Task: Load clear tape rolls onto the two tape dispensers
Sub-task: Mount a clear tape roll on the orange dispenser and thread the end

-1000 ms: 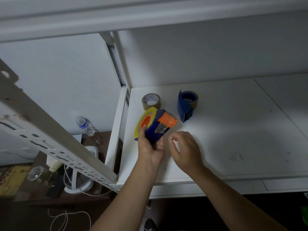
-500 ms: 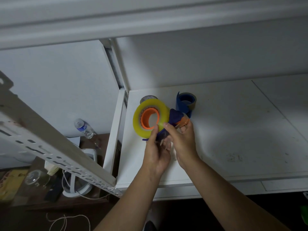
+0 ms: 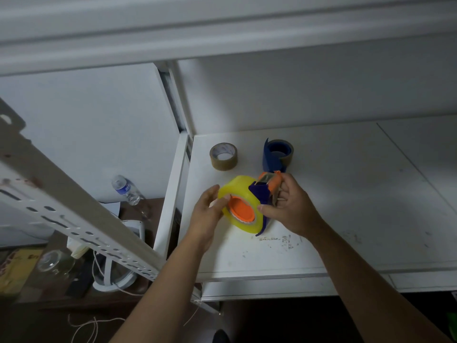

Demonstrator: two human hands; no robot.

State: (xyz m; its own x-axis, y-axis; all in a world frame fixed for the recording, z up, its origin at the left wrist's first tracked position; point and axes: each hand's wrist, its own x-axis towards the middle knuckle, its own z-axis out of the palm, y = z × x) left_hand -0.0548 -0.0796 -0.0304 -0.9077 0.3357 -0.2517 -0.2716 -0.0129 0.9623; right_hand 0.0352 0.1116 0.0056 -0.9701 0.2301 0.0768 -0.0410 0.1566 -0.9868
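Note:
A blue tape dispenser (image 3: pixel 262 194) with an orange hub carries a yellowish clear tape roll (image 3: pixel 237 189); I hold it just above the white shelf (image 3: pixel 346 206). My right hand (image 3: pixel 289 206) grips the dispenser's blue body near its orange cutter end. My left hand (image 3: pixel 207 211) touches the roll's left side, thumb on the orange hub. Behind them, a second blue dispenser (image 3: pixel 275 155) stands on the shelf with a brown roll mounted. A loose brown tape roll (image 3: pixel 223 156) lies to its left.
A white upright post (image 3: pixel 170 199) bounds the shelf's left edge, and a perforated metal beam (image 3: pixel 74 206) slants across the lower left. Below lie a water bottle (image 3: pixel 125 190), a glass jar (image 3: pixel 54 263) and cables on a dark surface. The upper shelf overhangs.
The dispenser has turned so the roll's orange hub faces down toward me. My right hand moved from its front to its right side; my left shifted off the handle onto the roll.

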